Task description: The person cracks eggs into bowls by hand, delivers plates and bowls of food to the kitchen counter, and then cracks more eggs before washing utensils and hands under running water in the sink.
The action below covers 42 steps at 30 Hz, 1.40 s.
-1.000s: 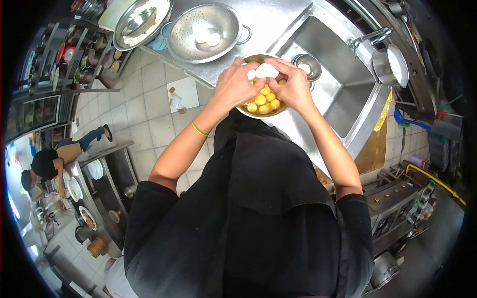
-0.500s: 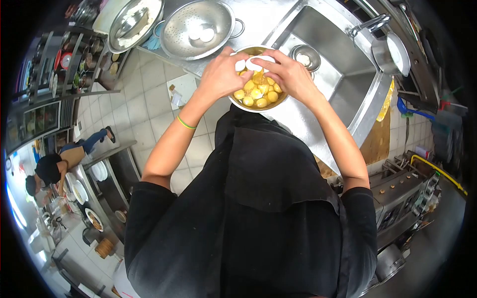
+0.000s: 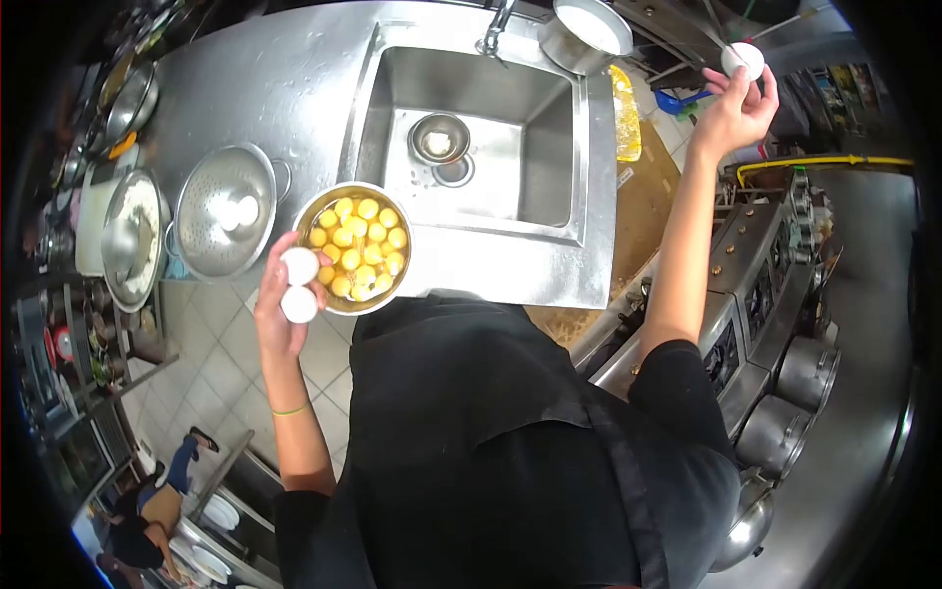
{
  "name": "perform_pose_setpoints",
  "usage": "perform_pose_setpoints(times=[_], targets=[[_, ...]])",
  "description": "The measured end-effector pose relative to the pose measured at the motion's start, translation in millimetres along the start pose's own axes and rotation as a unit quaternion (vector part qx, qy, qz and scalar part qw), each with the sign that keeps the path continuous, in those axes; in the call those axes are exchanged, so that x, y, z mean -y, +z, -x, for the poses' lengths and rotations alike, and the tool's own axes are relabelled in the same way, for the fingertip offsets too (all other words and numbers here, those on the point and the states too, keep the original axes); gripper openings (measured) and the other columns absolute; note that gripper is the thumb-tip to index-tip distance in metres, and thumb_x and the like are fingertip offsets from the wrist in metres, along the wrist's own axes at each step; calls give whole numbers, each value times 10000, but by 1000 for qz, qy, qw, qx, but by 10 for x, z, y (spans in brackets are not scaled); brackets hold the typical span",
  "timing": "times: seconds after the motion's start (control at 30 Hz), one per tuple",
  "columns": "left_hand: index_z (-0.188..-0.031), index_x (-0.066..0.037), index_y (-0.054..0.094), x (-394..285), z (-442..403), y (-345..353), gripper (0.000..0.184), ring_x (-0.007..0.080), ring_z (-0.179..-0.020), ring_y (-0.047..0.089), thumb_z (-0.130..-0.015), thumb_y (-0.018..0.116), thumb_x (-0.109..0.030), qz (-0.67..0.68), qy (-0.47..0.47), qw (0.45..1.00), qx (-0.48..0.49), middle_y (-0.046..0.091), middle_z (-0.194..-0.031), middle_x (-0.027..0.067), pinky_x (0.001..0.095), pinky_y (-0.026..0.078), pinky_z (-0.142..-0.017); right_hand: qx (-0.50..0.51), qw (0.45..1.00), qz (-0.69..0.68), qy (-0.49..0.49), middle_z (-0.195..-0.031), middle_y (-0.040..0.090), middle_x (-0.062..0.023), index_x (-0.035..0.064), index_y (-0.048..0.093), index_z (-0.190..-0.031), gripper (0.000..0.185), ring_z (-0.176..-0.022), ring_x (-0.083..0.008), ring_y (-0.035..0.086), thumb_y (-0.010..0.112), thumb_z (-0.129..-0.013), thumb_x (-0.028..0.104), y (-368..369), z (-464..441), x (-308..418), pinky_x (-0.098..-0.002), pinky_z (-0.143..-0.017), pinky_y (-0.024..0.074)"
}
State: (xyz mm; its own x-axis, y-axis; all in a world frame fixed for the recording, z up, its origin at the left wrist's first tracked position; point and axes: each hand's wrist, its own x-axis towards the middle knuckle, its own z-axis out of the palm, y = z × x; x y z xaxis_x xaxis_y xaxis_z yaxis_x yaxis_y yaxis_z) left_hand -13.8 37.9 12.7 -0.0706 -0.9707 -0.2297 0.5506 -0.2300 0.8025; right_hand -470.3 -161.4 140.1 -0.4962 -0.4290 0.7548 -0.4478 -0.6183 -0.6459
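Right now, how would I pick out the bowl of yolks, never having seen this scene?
Find the metal sink. Off its lower-left corner in the picture, beside the left hand, is a round metal bowl. Crowded yellow yolks set it apart from the perforated colander to its left.

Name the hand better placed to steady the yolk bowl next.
Left, probably: the left hand is beside the yolk bowl, though holding two white eggs or shells; the right hand is out beyond the sink, holding another.
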Motion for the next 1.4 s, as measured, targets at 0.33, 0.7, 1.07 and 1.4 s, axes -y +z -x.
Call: perform_pose_setpoints(times=[0.33,0.7,1.07,1.4], targets=[[-1341,-85,307,185,-45,215,708,172,-997,543,-776,727,-156,-170,-63,983,35,512,-1167,112,306,470,-819,506,807,-36,303,-1267,525,-148,36,493,-1272,506,-1025,-205,549,652,-792,50,171,1938,230,-301,-801,476],[-1234,-86,449,236,-146,88,499,146,-1030,555,-786,644,16,82,-118,988,-57,561,-1053,59,287,473,-869,601,758,-176,183,-1160,556,-131,29,526,-1039,399,-983,-232,597,657,-694,-124,792,2844,1060,-311,-815,488],[-1236,58,501,80,31,189,494,121,-962,603,-763,621,129,-177,120,966,-148,631,-1070,92,246,507,-838,386,889,-240,-52,-1106,638,-150,-5,607,-1087,440,-993,-267,631,767,-678,26,1064,2486,1483,-326,-856,488],[-1225,20,523,222,6,149,489,111,-937,608,-759,614,137,-137,128,975,-116,626,-1070,77,232,503,-828,375,542,-367,656,-932,645,-125,-5,531,-1120,345,-639,-148,589,443,-954,284,1081,2762,983,-243,-575,457]])
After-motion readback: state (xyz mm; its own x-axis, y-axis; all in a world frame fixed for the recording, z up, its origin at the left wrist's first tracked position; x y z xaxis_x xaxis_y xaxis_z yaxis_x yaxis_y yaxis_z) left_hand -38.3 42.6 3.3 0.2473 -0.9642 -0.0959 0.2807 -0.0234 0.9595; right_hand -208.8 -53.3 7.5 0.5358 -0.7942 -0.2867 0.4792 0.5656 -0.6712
